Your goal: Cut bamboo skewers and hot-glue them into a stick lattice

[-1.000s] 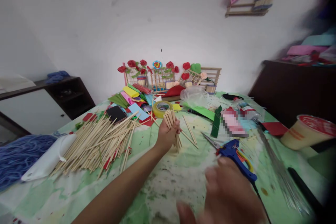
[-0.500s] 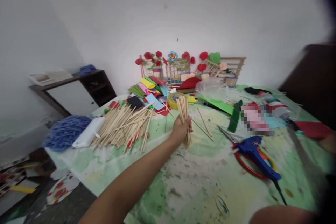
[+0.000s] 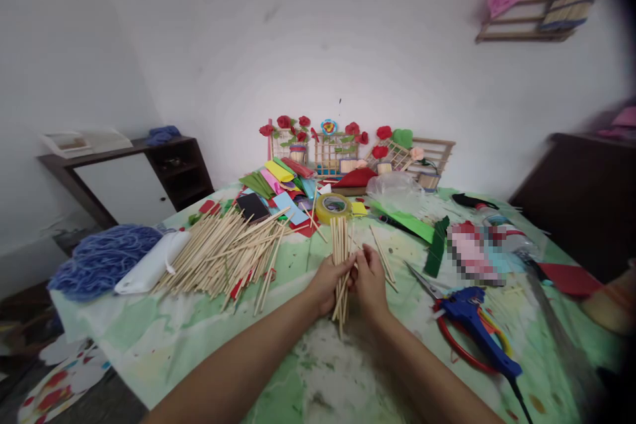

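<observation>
My left hand [image 3: 328, 285] is wrapped around an upright bundle of thin wooden sticks [image 3: 340, 238], its thumb lying across the front. Against the bundle's right side is my right hand [image 3: 370, 278], its fingers bent and pressed together at the sticks beside the left thumb. Its fingertips are partly hidden. A big pile of loose sticks [image 3: 223, 255] lies to the left, and a few single sticks [image 3: 382, 253] lie just right of the hands. Behind the bundle is a roll of yellow tape [image 3: 334, 207].
On the right lie scissors with red handles [image 3: 462, 344] under a blue glue gun [image 3: 477, 324]. Blue yarn [image 3: 106, 258] and a white glue-stick-like pack [image 3: 154, 262] sit at left. Coloured paper [image 3: 278, 172] and stick trellises with red flowers [image 3: 335, 156] stand at the back.
My right hand has come in from the lower right to the bundle. The left hand and bundle sit lower and nearer in the view, which has tilted up.
</observation>
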### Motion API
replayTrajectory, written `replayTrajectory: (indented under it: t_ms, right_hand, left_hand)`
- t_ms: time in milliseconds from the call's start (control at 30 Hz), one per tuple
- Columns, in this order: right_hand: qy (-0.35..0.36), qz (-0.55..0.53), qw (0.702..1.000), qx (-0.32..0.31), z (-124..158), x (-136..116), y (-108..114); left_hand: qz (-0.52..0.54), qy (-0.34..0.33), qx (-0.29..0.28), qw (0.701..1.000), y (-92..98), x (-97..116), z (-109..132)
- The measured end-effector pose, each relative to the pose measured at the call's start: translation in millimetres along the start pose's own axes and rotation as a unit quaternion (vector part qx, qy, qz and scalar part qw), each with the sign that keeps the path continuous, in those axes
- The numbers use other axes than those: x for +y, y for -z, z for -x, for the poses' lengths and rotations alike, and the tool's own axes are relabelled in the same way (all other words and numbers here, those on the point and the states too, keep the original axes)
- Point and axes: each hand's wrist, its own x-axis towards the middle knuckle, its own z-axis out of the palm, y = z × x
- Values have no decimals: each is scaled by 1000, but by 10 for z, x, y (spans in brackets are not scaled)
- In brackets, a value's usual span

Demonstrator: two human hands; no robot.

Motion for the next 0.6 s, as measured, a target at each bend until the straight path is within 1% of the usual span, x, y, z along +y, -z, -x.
replayTrajectory:
  t_ms: [100, 167, 233, 300, 467, 600]
  right_hand:
    - [-107, -72, 992, -12, -1, 173, -22]
    - [-156, -113, 981, -19, 16, 223, 4]
    - [-191, -147, 970, -17, 10, 248, 32]
    - [-215, -175, 961, -7, -13, 263, 48]
    - [-244, -218, 945, 13, -43, 264, 38]
    - [-253, -232, 939, 19, -37, 253, 28]
  left_hand:
    - [-1, 29, -13, 1000, 19, -37, -31]
    - [-2, 39, -20, 999, 30, -46, -49]
    - [-5, 53, -25, 998, 30, -41, -56]
    - [-7, 61, -19, 998, 19, -33, -54]
    - [-1, 63, 34, 997, -9, -40, -38]
    - [-2, 61, 41, 997, -10, -47, -37]
